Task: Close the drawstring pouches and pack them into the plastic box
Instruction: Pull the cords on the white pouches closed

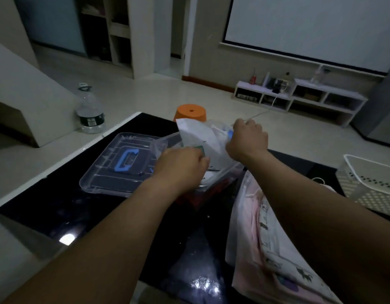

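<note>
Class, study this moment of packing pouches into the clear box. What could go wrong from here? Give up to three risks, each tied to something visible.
The white pouch, gripped by the left hand and right hand, stands well above the rim of the plastic box. If it stays that bulky, the lid beside it may not shut. The right forearm lies across the pile of pouches; drawing it back could drag some off the table.

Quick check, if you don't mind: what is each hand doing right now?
Left hand: closed, gripping the lower part of the white pouch in the plastic box.
Right hand: closed, gripping the same pouch's top.
</note>
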